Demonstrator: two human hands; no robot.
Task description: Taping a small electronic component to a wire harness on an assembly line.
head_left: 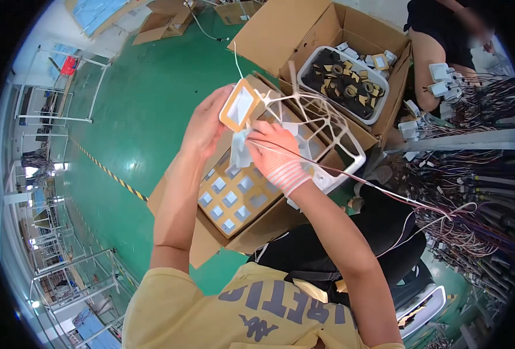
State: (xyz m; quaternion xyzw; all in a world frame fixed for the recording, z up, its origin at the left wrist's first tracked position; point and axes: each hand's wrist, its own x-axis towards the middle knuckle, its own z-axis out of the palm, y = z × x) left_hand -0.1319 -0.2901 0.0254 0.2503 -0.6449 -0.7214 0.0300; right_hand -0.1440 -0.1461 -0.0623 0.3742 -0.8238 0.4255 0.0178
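Observation:
My bare left hand (206,127) grips a small white rectangular housing with a tan frame (240,106) around its face, tilted above an open carton. My right hand (278,154), in a pale glove with pinkish stripes, is closed at the lower end of that housing, its fingers pinching a thin cable (350,175). The cable crosses over the glove and runs off to the right. A pale, thin white piece (241,152) hangs just below the fingertips; whether it is held I cannot tell. Inside the carton (263,234) lie several tan-framed white pieces (230,199) in rows.
Beyond, a larger carton (350,26) holds a white tub (383,100) of black and tan parts. A white plastic piece with weblike openings (359,157) stands beside my right hand. Bundled cables (472,174) hang at right, near another person (429,64). Green floor (152,87) spreads left.

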